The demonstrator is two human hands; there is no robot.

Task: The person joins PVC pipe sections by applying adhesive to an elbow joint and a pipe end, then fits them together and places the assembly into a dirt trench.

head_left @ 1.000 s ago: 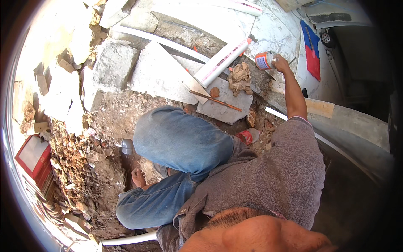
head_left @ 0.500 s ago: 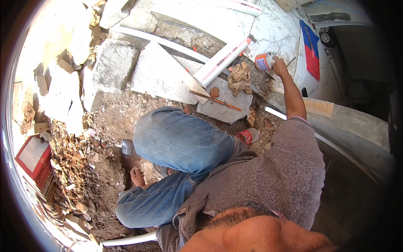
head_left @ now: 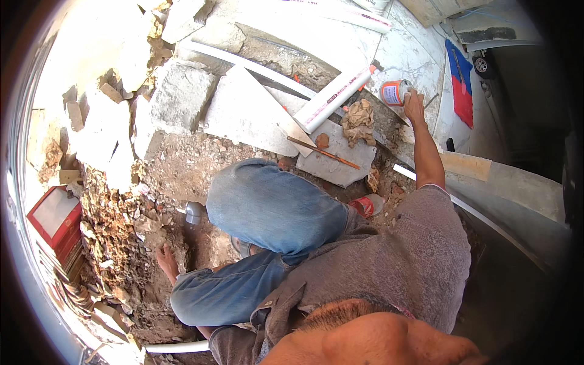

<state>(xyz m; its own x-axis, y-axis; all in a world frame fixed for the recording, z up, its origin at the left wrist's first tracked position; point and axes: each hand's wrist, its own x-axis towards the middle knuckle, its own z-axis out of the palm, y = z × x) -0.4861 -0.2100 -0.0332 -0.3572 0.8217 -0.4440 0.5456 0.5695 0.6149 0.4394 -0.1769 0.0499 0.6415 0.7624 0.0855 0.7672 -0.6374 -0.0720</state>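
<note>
My right hand (head_left: 414, 105), at the end of the outstretched arm, has its fingers closed on an orange and white labelled tin can (head_left: 395, 92) by the pale stone slabs. My left hand (head_left: 166, 263) reaches past my bent knee and rests on the broken earth, fingers stretched out and nothing seen in them. A grey pipe fitting (head_left: 193, 213) stands up from the ground between that hand and my knee. A white plastic pipe (head_left: 336, 99) with an orange-red end lies across slabs. Crumpled brown paper (head_left: 359, 121) and a thin rusty rod (head_left: 332, 152) lie near it.
Rubble and a large concrete block (head_left: 180, 96) are at the far left, with a red-framed box (head_left: 56, 218) below. A red and white container (head_left: 366, 205) sits by my thigh. A low curved wall (head_left: 505, 181) runs at the right, near a blue and red cloth (head_left: 458, 84).
My left hand has moved left, away from beside the grey fitting onto the earth. My right hand stays at the can. The whole view has shifted slightly.
</note>
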